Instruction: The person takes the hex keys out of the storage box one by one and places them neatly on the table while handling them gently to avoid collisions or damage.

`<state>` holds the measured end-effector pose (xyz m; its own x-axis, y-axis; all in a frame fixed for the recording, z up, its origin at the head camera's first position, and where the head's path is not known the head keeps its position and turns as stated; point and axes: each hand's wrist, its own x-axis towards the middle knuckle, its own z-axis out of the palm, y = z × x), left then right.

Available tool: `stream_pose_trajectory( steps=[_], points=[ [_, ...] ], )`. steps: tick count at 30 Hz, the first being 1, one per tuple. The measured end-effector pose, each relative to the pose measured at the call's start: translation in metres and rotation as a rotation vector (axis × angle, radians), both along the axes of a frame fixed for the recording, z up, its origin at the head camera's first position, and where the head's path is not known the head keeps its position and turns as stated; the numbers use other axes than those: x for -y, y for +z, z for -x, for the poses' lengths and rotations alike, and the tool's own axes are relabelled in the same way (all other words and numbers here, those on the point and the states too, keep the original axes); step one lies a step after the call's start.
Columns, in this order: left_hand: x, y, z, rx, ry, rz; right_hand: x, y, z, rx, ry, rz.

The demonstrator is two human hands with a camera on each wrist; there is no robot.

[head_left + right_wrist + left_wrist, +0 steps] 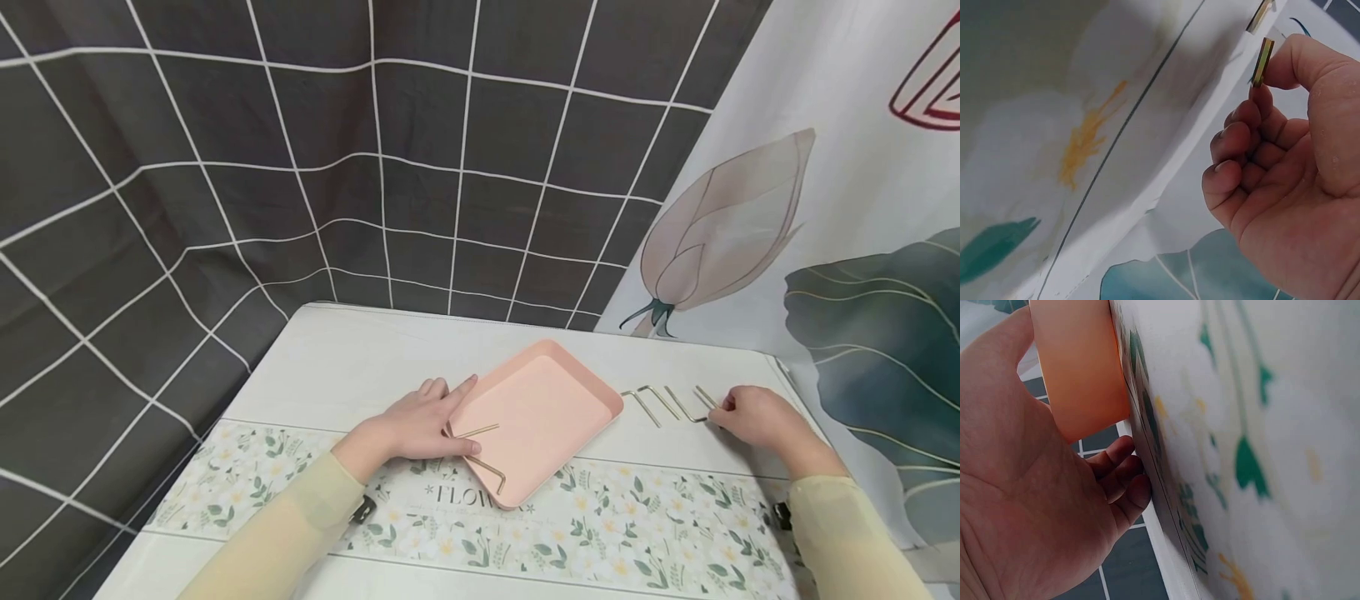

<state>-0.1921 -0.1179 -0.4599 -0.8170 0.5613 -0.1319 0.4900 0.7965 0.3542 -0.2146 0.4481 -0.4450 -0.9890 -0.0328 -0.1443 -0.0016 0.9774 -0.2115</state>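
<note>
A pink rectangular tray lies at an angle on the table. My left hand rests on its left rim, thumb over the inside and index finger stretched along the edge. Beside that thumb, two gold L-shaped hex keys lie in the tray. At the right, my right hand pinches a gold hex key between thumb and index finger, the other fingers curled. Several similar hex keys lie in a row on the table between the tray and this hand.
A white table carries a printed flower band along its front. Behind and to the left hangs a dark gridded curtain; a white curtain with leaf prints hangs at the right.
</note>
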Motion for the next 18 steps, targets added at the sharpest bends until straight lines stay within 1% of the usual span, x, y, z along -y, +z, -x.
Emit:
stream_pose_trajectory(
  steps=[9, 18],
  points=[
    [-0.0008, 0.0001, 0.0004, 0.001, -0.003, -0.002, -0.0008, -0.0048, 0.0016, 0.023, 0.006, 0.008],
    [-0.0007, -0.0003, 0.0008, -0.004, -0.005, 0.001, -0.0051, -0.0094, 0.0056, 0.031, 0.007, -0.007]
  ],
)
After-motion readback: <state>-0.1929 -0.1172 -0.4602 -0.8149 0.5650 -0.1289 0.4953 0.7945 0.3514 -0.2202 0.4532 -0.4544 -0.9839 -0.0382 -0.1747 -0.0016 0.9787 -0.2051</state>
